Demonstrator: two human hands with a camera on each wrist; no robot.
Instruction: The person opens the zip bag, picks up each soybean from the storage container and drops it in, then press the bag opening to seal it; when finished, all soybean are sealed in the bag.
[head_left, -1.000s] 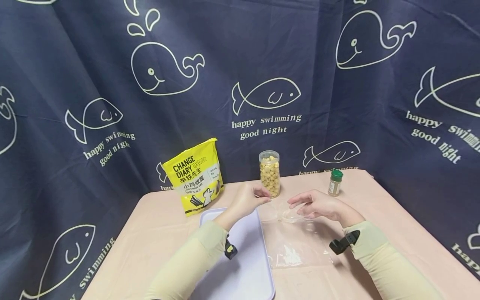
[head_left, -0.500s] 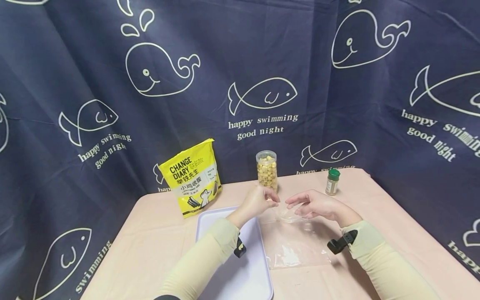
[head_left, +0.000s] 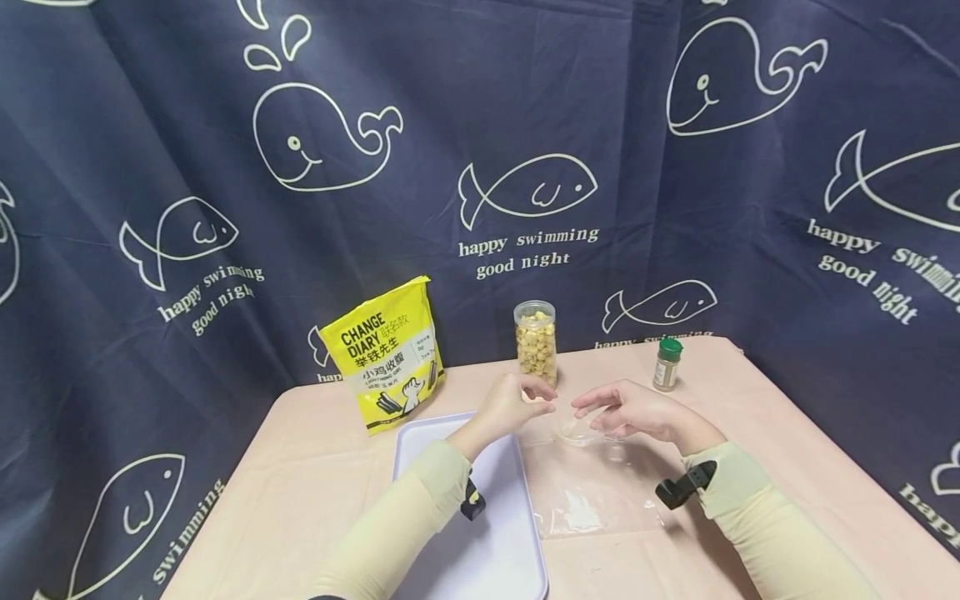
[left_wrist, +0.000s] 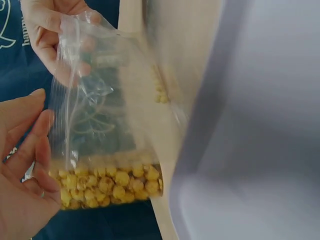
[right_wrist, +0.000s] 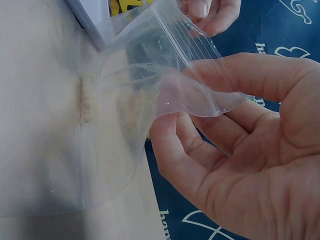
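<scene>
A clear zip-lock bag (head_left: 592, 500) lies toward me on the table with its mouth raised between my hands. In the right wrist view my right hand (right_wrist: 235, 145) grips one corner of the mouth, its fingers partly behind the film. My left hand (left_wrist: 25, 155) has relaxed fingers with a gap between thumb and fingers, its fingertips right at the zip edge. A few small yellow bits (left_wrist: 159, 87) show through the film. Behind the hands stands a clear jar of popcorn (head_left: 536, 343), its base hidden by my left hand.
A pale lilac tray (head_left: 495, 542) lies left of the bag, under my left forearm. Behind it stands a yellow snack bag (head_left: 390, 354). A small green-capped shaker (head_left: 667, 365) stands at the back right. A dark blue curtain (head_left: 420, 225) hangs behind the table (head_left: 757, 417).
My left hand has moved right, closer to my right hand, and the raised side of the bag's mouth has narrowed. My right hand has hardly moved.
</scene>
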